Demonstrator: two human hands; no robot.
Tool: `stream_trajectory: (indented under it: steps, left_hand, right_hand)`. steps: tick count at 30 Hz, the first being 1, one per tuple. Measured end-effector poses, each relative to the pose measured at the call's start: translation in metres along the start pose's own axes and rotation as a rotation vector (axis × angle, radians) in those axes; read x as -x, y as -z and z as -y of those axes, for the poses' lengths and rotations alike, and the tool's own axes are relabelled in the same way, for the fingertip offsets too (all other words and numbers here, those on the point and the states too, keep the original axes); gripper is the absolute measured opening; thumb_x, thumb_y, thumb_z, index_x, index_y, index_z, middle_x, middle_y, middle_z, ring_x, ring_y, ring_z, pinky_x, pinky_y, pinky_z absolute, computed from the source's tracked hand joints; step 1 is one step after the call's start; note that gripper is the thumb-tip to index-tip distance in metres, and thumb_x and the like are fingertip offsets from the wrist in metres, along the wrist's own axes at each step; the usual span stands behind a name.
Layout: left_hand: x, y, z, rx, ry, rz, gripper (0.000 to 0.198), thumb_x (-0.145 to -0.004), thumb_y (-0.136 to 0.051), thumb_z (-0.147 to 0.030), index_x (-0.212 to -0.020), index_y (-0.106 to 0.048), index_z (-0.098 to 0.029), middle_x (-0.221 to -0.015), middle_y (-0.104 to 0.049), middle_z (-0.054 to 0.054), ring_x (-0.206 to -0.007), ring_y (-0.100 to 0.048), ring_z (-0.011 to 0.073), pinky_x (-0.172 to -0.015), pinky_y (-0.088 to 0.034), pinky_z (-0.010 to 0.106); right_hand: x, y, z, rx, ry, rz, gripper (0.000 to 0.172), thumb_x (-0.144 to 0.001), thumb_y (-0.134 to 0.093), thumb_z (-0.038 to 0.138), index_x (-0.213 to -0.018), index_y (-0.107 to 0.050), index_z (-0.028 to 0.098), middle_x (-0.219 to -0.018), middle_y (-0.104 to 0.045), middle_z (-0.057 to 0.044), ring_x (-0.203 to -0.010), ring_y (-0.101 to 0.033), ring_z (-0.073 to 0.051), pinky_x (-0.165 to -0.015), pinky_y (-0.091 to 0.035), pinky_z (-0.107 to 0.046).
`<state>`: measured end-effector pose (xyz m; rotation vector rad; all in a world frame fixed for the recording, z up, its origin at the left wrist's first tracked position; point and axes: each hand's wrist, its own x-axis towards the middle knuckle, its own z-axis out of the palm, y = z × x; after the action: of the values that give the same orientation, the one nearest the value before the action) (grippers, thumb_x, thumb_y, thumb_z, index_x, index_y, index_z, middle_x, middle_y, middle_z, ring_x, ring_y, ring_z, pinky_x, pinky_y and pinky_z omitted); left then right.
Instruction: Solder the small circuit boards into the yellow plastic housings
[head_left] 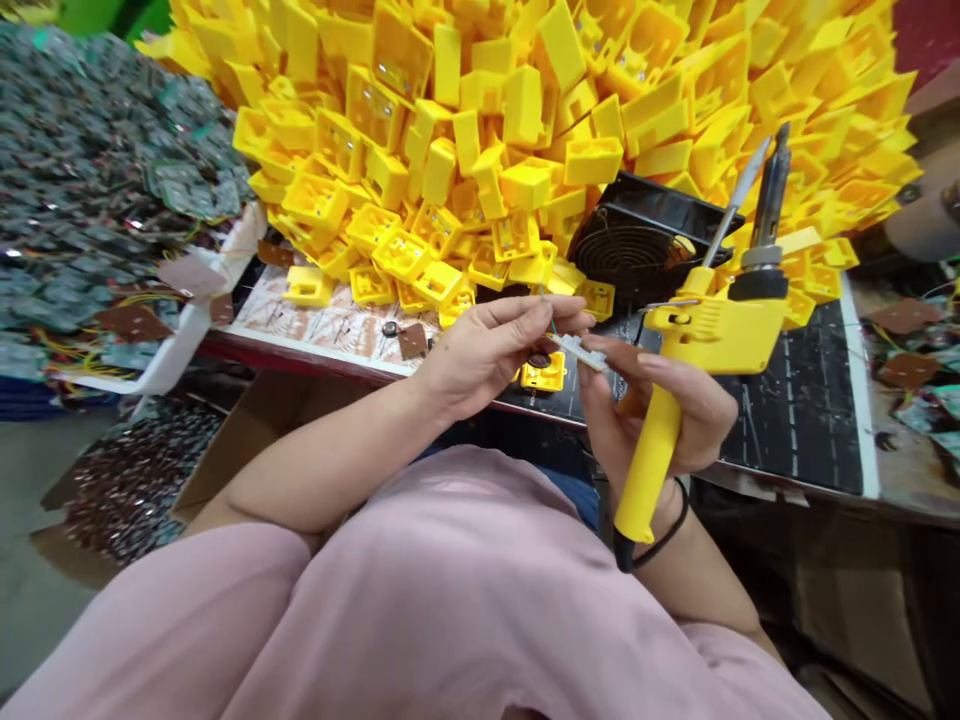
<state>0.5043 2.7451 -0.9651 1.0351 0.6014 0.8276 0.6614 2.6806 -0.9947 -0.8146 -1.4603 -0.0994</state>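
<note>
My left hand (495,345) is closed in a pinch on a thin green wire (553,325). My right hand (660,400) has a small white part (580,352), perhaps a little circuit board, between thumb and finger. A yellow soldering gun (701,335) also lies in that hand, its handle slanting down across the palm and its dark tip pointing up and away. The wire meets or comes very near the white part; the exact contact cannot be made out. Just below the fingers, a small yellow housing (545,373) sits on the table's edge.
Yellow housings (450,160) are heaped across the back. A black fan (637,240) stands in front of them. At the left, a white tray (180,345) borders piled circuit boards (97,170). A cardboard box (225,440) of small brown parts is below. More boards lie right.
</note>
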Motion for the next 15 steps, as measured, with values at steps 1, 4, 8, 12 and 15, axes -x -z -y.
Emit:
stream_trajectory:
  steps: [1,4,8,12,15]
  left_hand:
    - [0.0,0.0,0.0,0.01,0.021,0.0,0.028,-0.095,-0.068,-0.045,-0.112,-0.077,-0.024,-0.124,-0.077,0.005,-0.121,-0.072,0.0243,-0.099,-0.06,0.037]
    - [0.005,0.004,-0.002,0.001,0.021,0.049,0.04,-0.098,-0.059,-0.052,-0.125,-0.071,-0.025,-0.138,-0.07,0.007,-0.134,-0.064,0.0256,-0.104,-0.058,0.037]
    - [0.013,0.014,0.003,-0.047,-0.079,0.152,0.061,-0.088,-0.076,-0.057,-0.139,-0.065,-0.027,-0.151,-0.06,0.009,-0.145,-0.055,0.026,-0.114,-0.051,0.034]
    - [0.017,0.01,0.009,-0.124,-0.195,-0.002,0.039,-0.091,-0.077,-0.05,-0.122,-0.078,-0.026,-0.134,-0.073,0.006,-0.131,-0.066,0.0229,-0.115,-0.05,0.034]
    - [0.014,0.002,0.005,-0.077,-0.205,-0.099,0.036,-0.092,-0.074,-0.055,-0.11,-0.082,-0.026,-0.117,-0.08,0.005,-0.12,-0.072,0.024,-0.112,-0.053,0.038]
  right_hand:
    - [0.001,-0.001,-0.001,-0.017,0.017,0.001,0.063,-0.083,-0.077,0.002,-0.138,-0.057,0.028,-0.117,-0.074,-0.001,-0.097,-0.078,-0.019,-0.089,-0.069,-0.034]
    - [0.004,-0.002,-0.004,0.02,0.039,-0.011,0.066,-0.082,-0.078,0.003,-0.138,-0.056,0.029,-0.117,-0.074,0.0,-0.094,-0.079,-0.018,-0.085,-0.07,-0.035]
    - [0.006,-0.003,-0.005,0.076,-0.026,-0.052,0.06,-0.084,-0.08,0.01,-0.135,-0.056,0.031,-0.111,-0.076,-0.001,-0.093,-0.078,-0.02,-0.081,-0.07,-0.036]
    - [0.0,-0.004,-0.005,0.051,0.013,-0.034,0.062,-0.083,-0.08,0.006,-0.136,-0.057,0.028,-0.114,-0.075,-0.001,-0.095,-0.078,-0.019,-0.085,-0.07,-0.035]
    - [-0.002,-0.003,-0.005,0.007,0.09,-0.003,0.07,-0.078,-0.079,-0.003,-0.139,-0.056,0.024,-0.122,-0.073,-0.003,-0.101,-0.078,-0.018,-0.091,-0.068,-0.034]
